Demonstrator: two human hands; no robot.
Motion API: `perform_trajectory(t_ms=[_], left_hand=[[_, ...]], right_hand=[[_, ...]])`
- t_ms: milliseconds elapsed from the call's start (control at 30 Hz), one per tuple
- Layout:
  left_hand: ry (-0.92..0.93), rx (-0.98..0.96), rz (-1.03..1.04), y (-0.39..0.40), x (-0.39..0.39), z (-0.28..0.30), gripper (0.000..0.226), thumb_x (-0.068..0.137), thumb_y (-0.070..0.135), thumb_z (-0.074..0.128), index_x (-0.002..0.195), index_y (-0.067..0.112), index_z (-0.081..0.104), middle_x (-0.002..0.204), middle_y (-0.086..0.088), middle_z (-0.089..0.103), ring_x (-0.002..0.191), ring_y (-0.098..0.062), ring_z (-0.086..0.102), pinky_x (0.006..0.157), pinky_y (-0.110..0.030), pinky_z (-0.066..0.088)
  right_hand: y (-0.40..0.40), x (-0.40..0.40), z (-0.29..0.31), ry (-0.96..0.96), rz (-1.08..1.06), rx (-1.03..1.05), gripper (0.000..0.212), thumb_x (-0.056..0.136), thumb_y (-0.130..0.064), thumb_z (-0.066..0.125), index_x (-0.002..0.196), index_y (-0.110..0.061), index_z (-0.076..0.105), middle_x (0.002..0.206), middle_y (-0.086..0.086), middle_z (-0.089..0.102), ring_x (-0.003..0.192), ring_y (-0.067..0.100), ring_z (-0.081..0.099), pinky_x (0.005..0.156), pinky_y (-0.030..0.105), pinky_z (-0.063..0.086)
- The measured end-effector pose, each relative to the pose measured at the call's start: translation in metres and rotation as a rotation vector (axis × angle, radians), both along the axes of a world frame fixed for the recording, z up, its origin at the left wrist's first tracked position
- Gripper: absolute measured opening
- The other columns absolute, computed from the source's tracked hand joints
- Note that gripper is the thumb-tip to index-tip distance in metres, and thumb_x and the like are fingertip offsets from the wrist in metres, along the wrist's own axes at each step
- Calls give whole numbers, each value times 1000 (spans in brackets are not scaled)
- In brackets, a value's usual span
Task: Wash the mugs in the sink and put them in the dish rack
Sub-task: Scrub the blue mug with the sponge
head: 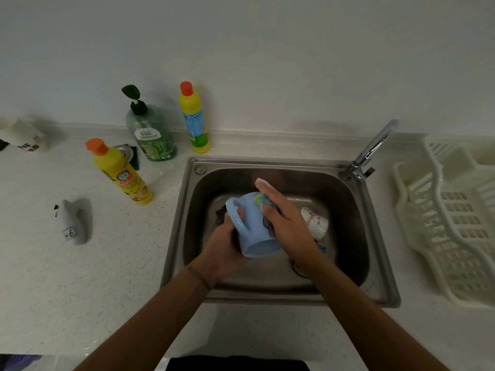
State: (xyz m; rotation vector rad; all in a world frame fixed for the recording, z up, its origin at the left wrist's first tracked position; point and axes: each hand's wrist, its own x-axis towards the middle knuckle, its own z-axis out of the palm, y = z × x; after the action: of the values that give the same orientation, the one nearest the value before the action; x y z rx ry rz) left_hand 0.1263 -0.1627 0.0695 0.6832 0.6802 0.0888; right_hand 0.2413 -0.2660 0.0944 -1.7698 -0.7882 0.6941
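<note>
From the head camera, the steel sink [356, 210] anchors everything. Over its basin a pale blue mug [253, 231] is held tilted, mouth turned toward the person and handle [235, 212] pointing up and left; its glaze is glossy, with a dark printed figure on the side mostly hidden by fingers. The left hand [225, 247] grips the mug from below, fingers curled around the body near the handle. The right hand [284, 220] presses a yellow-green sponge [263, 200] against the mug's base end, fingers fairly straight and together. Behind that hand, a white mug [316, 223] with a floral print lies on its side in the sink's bottom. The cream dish rack [450, 223] sits right of the sink; what seems to be a second dark sponge shows under the blue mug.
</note>
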Motion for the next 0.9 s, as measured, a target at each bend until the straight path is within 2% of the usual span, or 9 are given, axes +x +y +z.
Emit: perform_trajectory(t_ms=[67,200,300,367,500,567,667,767,900], left_hand=[[29,68,-13,-3,3,1,41,110,33,30,135,11,55,104,-8,77,90,-18,74,78,-30,62],[1,78,22,-3,9,5,71,89,49,68,142,5,51,106,-10,78,90,-21,76,71,-32,62],[14,34,87,-3,15,12,111,44,61,96,132,5,57,96,-10,79,82,-20,77,64,-31,61],[27,-50,162,1,19,13,93,65,58,86,138,9,55,100,-10,77,85,-22,76,68,-35,62],[-20,-113,245,13,18,16,48,107,48,36,136,15,56,95,-14,78,82,-23,77,68,-34,64],[-38,-168,262,16,20,19,50,107,50,31,131,16,59,94,-14,78,80,-24,77,66,-35,64],[-30,-209,253,17,27,24,64,105,58,31,147,14,49,111,-17,72,96,-29,72,76,-40,63],[-16,-248,273,17,33,30,68,101,62,39,147,13,51,124,-18,66,108,-31,65,74,-41,65],[-21,-290,324,25,32,40,53,101,59,43,117,14,67,99,-15,77,88,-30,74,70,-41,64]], right_hand=[[1,1,3,50,-6,-2,45,107,-16,44,147,-37,44,154,-18,42,138,-4,40,118,31,36],[5,-5,8,34,-62,16,42,108,-20,41,138,-50,41,156,-15,41,139,0,41,118,33,36],[5,-14,5,-83,-129,-8,45,106,-30,42,146,-50,37,151,-11,47,125,3,54,104,30,50],[2,-22,5,-126,-162,8,47,104,-35,44,150,-43,38,146,-9,51,117,0,58,93,21,54],[-5,-36,5,-352,-56,53,52,106,-32,43,156,-25,31,161,-6,34,146,1,31,118,22,32],[-4,-39,-2,-541,-3,18,59,107,-28,41,160,-20,17,167,-2,19,154,10,16,124,24,17],[2,-41,-13,-721,20,11,62,107,-21,39,161,-13,9,169,6,7,157,24,5,127,33,6],[2,-37,-20,-828,43,-14,62,108,-23,38,160,-15,5,168,8,7,156,28,4,127,44,11],[-9,-25,-21,-907,39,-88,61,102,-18,42,158,-13,20,166,8,21,152,34,20,116,50,38]])
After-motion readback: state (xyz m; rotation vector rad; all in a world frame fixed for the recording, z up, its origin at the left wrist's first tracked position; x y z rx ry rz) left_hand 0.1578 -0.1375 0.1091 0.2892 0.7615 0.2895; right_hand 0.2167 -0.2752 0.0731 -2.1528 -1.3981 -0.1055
